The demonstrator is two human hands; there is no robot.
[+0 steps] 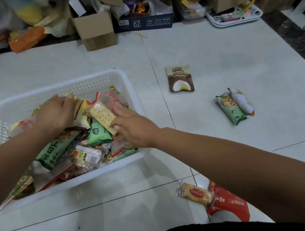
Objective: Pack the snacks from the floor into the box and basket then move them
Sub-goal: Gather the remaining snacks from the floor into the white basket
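While both hands, left (55, 113) clutching packets, right (132, 129) loosely open on a cracker pack (102, 118), work inside the basket (92, 80), open floor (226, 125) lies rightward.

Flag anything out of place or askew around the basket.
Five snacks lie loose on the floor outside the white basket: a brown pouch, a green packet touching a white one, a cracker pack and a red bag. A yellow stick lies near the boxes.

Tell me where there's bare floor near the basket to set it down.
Bare tile lies between the white basket and the cardboard box, and near you, in front of its near rim. To its right, room runs up to the brown packet. It's crowded by the red packet and along the back wall.
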